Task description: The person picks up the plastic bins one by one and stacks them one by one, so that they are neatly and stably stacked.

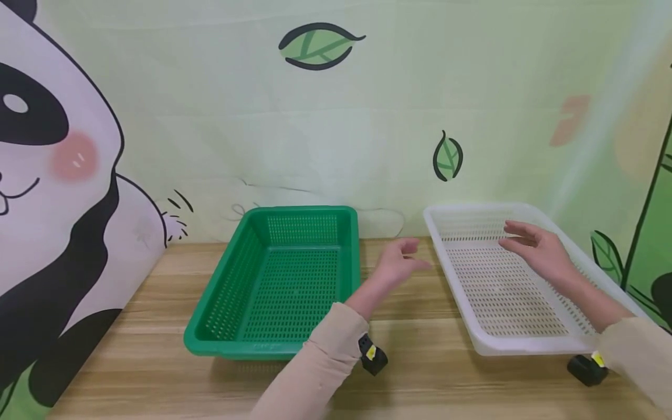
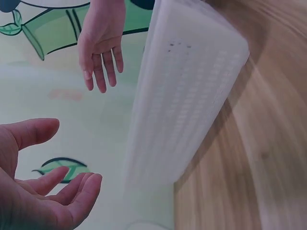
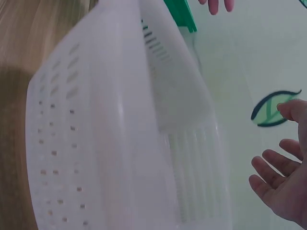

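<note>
My left hand (image 1: 397, 265) hovers between two plastic baskets, near the right rim of the green basket (image 1: 273, 350); its thumb and fingers are apart with nothing between them. Over the white basket (image 1: 499, 291) floats my right hand (image 1: 543, 254), fingers loosely extended and holding nothing. Both baskets are rectangular, perforated and hold no objects. In the left wrist view the left hand (image 2: 48, 191) is relaxed beside the white basket's outer wall (image 2: 187, 86), with the right hand (image 2: 103, 43) beyond it. The right wrist view shows the right hand (image 3: 285, 167) with spread fingers, apart from the white basket (image 3: 120, 120).
The baskets stand on a wood-grain table (image 1: 415, 373). Behind it hangs a pale green backdrop (image 1: 210, 105) with a printed panda and leaves. A black wrist camera (image 1: 374, 357) is under the left wrist, and another camera (image 1: 588, 370) is under the right.
</note>
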`<state>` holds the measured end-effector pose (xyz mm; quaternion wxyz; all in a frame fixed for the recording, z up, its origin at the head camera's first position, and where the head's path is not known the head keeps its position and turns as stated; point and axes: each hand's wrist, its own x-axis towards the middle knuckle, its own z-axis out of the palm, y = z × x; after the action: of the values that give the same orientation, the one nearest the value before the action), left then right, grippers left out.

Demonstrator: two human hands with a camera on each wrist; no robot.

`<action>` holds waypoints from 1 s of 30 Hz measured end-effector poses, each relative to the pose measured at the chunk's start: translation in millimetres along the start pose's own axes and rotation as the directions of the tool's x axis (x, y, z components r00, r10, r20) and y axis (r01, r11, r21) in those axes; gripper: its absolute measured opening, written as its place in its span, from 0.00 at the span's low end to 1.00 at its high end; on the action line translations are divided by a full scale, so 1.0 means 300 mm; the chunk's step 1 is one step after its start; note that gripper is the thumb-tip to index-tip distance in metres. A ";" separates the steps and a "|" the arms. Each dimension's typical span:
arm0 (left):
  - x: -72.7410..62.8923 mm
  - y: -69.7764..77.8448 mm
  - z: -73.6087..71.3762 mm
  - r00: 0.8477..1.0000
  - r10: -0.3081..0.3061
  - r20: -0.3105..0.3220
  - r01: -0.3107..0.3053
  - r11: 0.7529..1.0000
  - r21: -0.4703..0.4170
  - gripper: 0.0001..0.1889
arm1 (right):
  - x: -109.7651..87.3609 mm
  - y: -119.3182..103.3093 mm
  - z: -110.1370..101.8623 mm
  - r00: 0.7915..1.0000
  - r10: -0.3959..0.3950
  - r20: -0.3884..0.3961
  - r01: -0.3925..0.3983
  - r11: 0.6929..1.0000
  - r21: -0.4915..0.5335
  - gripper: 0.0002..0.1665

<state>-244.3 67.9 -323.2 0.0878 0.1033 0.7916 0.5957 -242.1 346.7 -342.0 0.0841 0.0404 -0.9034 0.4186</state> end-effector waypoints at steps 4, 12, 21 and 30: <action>-0.003 -0.003 0.051 1.000 -0.017 -0.002 0.017 0.999 -0.049 0.25 | 0.001 0.066 -0.034 0.999 0.026 -0.033 -0.027 0.999 -0.029 0.38; -0.012 -0.010 0.147 0.999 -0.053 -0.001 0.052 0.989 -0.140 0.27 | 0.036 0.285 -0.109 0.994 0.100 -0.051 -0.106 0.984 -0.145 0.43; -0.015 -0.047 0.212 0.995 -0.087 -0.055 0.079 0.987 -0.137 0.27 | 0.018 0.381 -0.177 0.990 0.109 -0.094 -0.124 0.978 -0.170 0.48; -0.017 -0.082 0.231 0.994 -0.097 -0.057 0.090 0.989 -0.116 0.29 | -0.011 0.432 -0.198 0.968 0.170 -0.185 -0.203 0.963 -0.179 0.48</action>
<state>-222.7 124.0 -365.9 0.0966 0.0425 0.7629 0.6378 -250.2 475.8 -401.9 0.1237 -0.0893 -0.9296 0.3354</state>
